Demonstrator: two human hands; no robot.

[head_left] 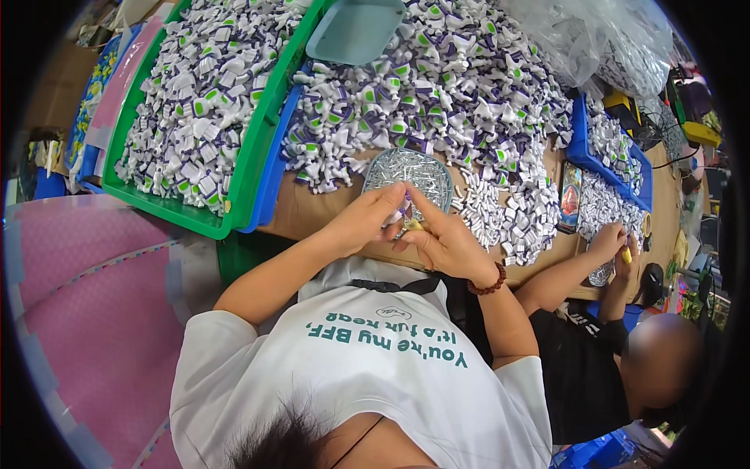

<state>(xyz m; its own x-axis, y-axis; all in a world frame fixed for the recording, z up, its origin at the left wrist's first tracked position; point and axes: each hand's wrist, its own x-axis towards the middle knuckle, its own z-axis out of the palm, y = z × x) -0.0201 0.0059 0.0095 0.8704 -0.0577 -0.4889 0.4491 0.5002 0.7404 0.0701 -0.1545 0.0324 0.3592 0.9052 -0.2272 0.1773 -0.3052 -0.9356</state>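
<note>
My left hand (361, 222) and my right hand (453, 241) meet over the near edge of the table, fingers closed. Between the left fingers is a small white and purple plastic toy part (405, 208), mostly covered. A small yellow thing (413, 225) shows at the right fingertips; whether it is held or wrapped on a finger I cannot tell. Just beyond my hands stands a tray of silvery metal pins or screws (408, 170). A large heap of white, purple and green toy parts (437, 78) spreads behind it.
A green crate (234, 205) full of similar parts stands at left, with a pale empty tray (355, 31) near it. Small white pieces (531, 223) lie right of my hands. Farther right, a co-worker's hands (613, 246) work beside a blue bin (580, 137).
</note>
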